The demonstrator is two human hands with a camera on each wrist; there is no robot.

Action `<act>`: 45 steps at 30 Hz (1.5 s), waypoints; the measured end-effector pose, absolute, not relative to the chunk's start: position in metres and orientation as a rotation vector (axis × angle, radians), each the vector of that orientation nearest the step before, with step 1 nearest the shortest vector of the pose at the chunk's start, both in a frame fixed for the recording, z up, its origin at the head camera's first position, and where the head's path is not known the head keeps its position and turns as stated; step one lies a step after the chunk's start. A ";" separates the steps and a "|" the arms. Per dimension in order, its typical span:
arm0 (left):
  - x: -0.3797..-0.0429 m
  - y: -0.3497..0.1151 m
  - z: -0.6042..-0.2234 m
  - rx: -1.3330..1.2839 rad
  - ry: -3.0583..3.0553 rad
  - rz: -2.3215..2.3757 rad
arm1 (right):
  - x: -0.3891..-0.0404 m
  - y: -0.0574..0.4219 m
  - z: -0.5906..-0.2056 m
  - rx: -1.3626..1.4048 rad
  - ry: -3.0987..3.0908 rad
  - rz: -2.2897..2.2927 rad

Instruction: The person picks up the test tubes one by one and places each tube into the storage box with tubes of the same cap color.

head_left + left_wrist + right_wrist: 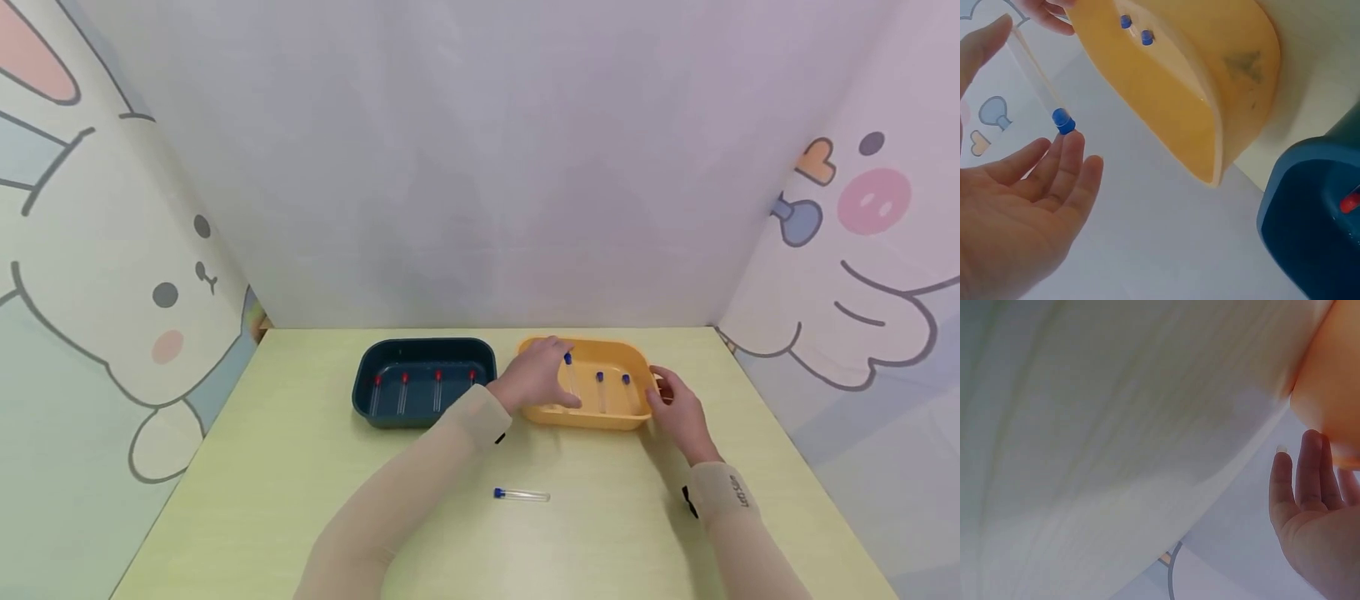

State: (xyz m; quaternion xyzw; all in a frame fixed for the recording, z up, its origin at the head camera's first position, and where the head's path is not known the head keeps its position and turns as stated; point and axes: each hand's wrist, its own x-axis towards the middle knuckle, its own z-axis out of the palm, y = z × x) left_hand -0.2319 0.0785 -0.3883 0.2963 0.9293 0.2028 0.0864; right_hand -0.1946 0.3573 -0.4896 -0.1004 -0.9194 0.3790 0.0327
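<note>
My left hand (536, 375) is over the left part of a yellow plastic basket (585, 422). It pinches a clear test tube (1038, 75) with a blue cap lengthwise, thumb at the bottom end and fingertips at the cap. Two more blue-capped tubes (601, 393) lie inside the basket; the hand covers part of its left side. At the basket's right end, my right hand (681, 414) holds the wall, its thumb by the rim and its fingers along the outside. Another blue-capped test tube (522, 495) lies on the table in front, apart from both hands.
A dark teal basket (405, 422) stands left of the yellow one, holding several red-capped tubes (438, 392); my left forearm crosses its near right corner. Behind the pale yellow table (300, 467) hangs a white curtain (480, 167), with cartoon-printed sheets at both sides.
</note>
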 end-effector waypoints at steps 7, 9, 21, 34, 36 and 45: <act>-0.244 0.084 -0.395 0.835 2.742 0.628 | -0.195 0.358 -0.490 -0.311 -2.825 1.159; -0.249 0.084 -0.398 0.850 2.731 0.640 | -0.194 0.357 -0.489 -0.309 -2.823 1.154; -0.267 0.089 -0.422 0.848 2.678 0.672 | -0.192 0.356 -0.488 -0.297 -2.809 1.143; -0.271 0.104 -0.441 0.780 2.642 0.672 | -0.191 0.355 -0.486 -0.308 -2.814 1.143; -0.271 0.106 -0.443 0.769 2.641 0.678 | -0.191 0.355 -0.486 -0.316 -2.815 1.148; -0.271 0.113 -0.456 0.796 2.724 0.519 | -0.191 0.354 -0.485 -0.323 -2.824 1.160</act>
